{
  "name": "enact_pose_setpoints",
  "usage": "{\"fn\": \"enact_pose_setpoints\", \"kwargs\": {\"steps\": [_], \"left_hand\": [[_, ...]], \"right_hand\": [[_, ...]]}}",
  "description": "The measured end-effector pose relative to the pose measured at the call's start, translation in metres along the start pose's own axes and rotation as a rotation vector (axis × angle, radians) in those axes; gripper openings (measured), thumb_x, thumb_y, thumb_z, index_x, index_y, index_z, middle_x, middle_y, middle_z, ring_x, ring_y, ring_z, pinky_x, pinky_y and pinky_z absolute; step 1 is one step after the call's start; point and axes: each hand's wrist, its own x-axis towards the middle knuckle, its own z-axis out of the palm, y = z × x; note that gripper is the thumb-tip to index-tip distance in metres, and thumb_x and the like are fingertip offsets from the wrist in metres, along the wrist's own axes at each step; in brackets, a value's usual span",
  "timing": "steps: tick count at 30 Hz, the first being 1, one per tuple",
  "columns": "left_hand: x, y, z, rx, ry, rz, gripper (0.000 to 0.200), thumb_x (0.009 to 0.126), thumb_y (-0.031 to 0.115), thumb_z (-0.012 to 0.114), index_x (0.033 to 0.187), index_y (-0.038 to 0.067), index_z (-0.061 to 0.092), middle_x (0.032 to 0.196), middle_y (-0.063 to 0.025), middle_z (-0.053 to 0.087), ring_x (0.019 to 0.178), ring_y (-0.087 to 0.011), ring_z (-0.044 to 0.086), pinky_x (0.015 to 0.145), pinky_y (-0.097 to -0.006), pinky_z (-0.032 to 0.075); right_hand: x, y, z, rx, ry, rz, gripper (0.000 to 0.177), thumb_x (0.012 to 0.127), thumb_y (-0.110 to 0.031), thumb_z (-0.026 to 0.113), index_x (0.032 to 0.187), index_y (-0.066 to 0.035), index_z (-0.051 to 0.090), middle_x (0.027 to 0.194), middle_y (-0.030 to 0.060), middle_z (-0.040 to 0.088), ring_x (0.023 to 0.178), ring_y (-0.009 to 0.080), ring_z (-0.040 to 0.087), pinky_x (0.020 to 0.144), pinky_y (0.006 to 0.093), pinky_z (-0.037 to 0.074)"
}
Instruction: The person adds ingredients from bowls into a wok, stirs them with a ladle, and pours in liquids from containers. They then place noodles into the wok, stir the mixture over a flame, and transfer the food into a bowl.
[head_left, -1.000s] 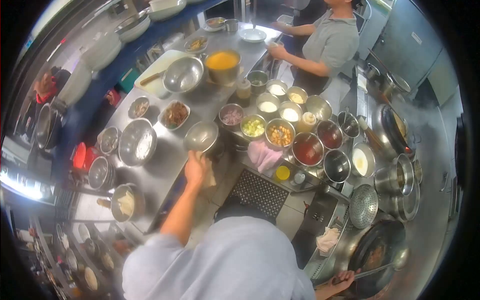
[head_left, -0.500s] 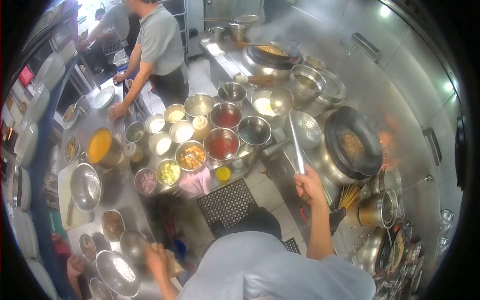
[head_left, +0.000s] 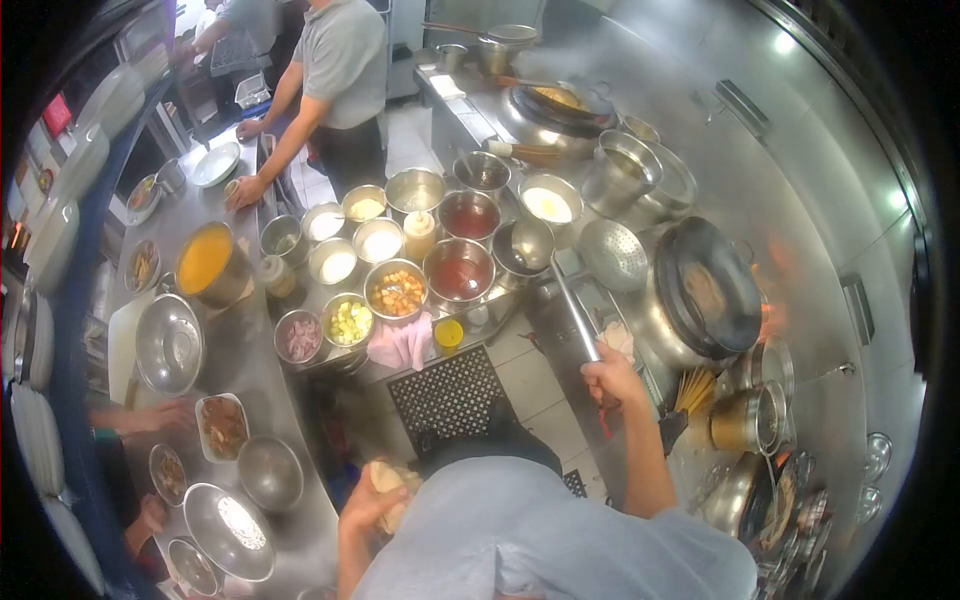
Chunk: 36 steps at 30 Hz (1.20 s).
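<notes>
My right hand [head_left: 613, 380] is wrapped round the handle of a long ladle [head_left: 574, 308]. The ladle's bowl is over the steel pot [head_left: 508, 264] of dark liquid; whether it touches the liquid is hard to see. To the right, a dark wok [head_left: 722, 275] with brown food in it sits on a burner with flames behind. In my left hand [head_left: 364, 508], close to my body, is a bunched beige cloth [head_left: 392, 490]. The steel bowl [head_left: 270, 474] stands on the counter, apart from the left hand.
Several pots of sauces and ingredients stand ahead, including red sauce [head_left: 460, 270] and diced orange pieces [head_left: 397, 292]. A perforated skimmer [head_left: 612, 256] lies beside the wok. A co-worker [head_left: 340, 75] leans on the left counter; another person's hands [head_left: 155, 415] reach in at the left edge.
The ladle's bowl has moved left and down from near the white-liquid pot to the dark-liquid pot. My left hand has left the steel bowl and come toward my body with the cloth.
</notes>
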Motion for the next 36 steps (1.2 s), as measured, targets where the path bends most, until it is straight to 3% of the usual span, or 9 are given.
{"fn": "enact_pose_setpoints", "kwargs": {"steps": [7,16,19,22,24,26,32,35,36], "left_hand": [[0.021,-0.05,-0.017,-0.36,-0.188,-0.12,0.064,0.08,0.014,0.073,0.134,0.0,0.041,0.126,-0.0159,0.056,0.114,-0.0252,0.054,0.098,-0.0368,0.044],[0.01,-0.044,0.014,-0.19,-0.248,-0.134,0.056,0.083,0.015,0.072,0.129,0.0,0.045,0.12,-0.0118,0.059,0.111,-0.0233,0.056,0.094,-0.0349,0.046],[0.019,-0.052,0.035,-0.122,-0.23,-0.22,0.055,0.084,0.016,0.071,0.13,0.001,0.045,0.12,-0.0111,0.059,0.111,-0.023,0.056,0.094,-0.0346,0.047],[0.046,-0.074,0.046,-0.46,-0.678,0.061,0.054,0.085,0.015,0.069,0.132,0.001,0.044,0.123,-0.0113,0.057,0.116,-0.0218,0.054,0.096,-0.0333,0.045],[0.01,0.018,0.103,-0.14,-0.328,-0.263,0.056,0.085,0.013,0.069,0.134,-0.001,0.043,0.126,-0.0118,0.056,0.118,-0.0215,0.052,0.098,-0.0324,0.043],[0.001,0.066,0.145,-0.097,-0.349,-0.267,0.059,0.085,0.011,0.068,0.135,-0.003,0.041,0.129,-0.0125,0.054,0.121,-0.0219,0.05,0.101,-0.0322,0.04],[0.051,0.079,0.211,0.17,-0.513,-0.274,0.062,0.087,0.01,0.063,0.139,-0.007,0.034,0.134,-0.0187,0.05,0.126,-0.027,0.047,0.106,-0.035,0.036],[0.087,0.057,0.225,0.062,-0.619,-0.266,0.062,0.088,0.013,0.062,0.139,-0.007,0.033,0.134,-0.0218,0.049,0.127,-0.03,0.047,0.106,-0.0364,0.037],[0.107,0.038,0.22,-0.037,-0.661,-0.264,0.062,0.089,0.014,0.062,0.139,-0.007,0.033,0.134,-0.0227,0.049,0.127,-0.031,0.047,0.105,-0.0368,0.037]], "right_hand": [[-0.015,-0.008,-0.006,0.324,-0.096,0.012,0.044,0.083,-0.002,0.055,0.126,-0.003,0.047,0.062,0.0005,0.045,0.04,0.0081,0.039,0.036,0.0226,0.031],[-0.001,0.016,-0.032,0.603,-0.354,-0.016,0.047,0.087,-0.005,0.051,0.133,-0.003,0.043,0.065,0.0005,0.047,0.041,0.0082,0.04,0.037,0.0244,0.034],[0.003,0.035,-0.053,1.14,-0.644,0.043,0.047,0.089,-0.004,0.047,0.136,0.0,0.04,0.066,0.0008,0.047,0.041,0.0075,0.04,0.037,0.0237,0.034],[-0.022,0.036,-0.077,1.33,-0.689,-0.038,0.048,0.089,-0.003,0.043,0.137,0.002,0.039,0.066,0.0013,0.046,0.04,0.0072,0.04,0.038,0.0234,0.035],[-0.043,0.039,-0.106,1.34,-0.62,-0.131,0.05,0.089,-0.003,0.043,0.138,0.003,0.037,0.065,0.0016,0.046,0.039,0.0078,0.04,0.037,0.0238,0.035],[-0.064,0.039,-0.143,1.275,-0.496,-0.244,0.052,0.088,-0.002,0.044,0.139,0.003,0.036,0.065,0.0018,0.045,0.038,0.0085,0.039,0.036,0.0241,0.034],[-0.097,0.029,-0.241,0.382,0.318,-0.339,0.048,0.078,-0.004,0.052,0.125,0.006,0.046,0.061,0.0035,0.05,0.038,0.0123,0.045,0.037,0.0268,0.036],[-0.063,0.045,-0.3,0.03,0.547,-0.25,0.044,0.075,-0.005,0.053,0.117,0.005,0.05,0.062,0.0053,0.053,0.041,0.0141,0.049,0.041,0.0293,0.04],[-0.044,0.062,-0.325,0.166,0.495,-0.227,0.046,0.074,-0.004,0.053,0.119,0.005,0.05,0.063,0.0058,0.053,0.044,0.0152,0.052,0.043,0.0309,0.042]]}}
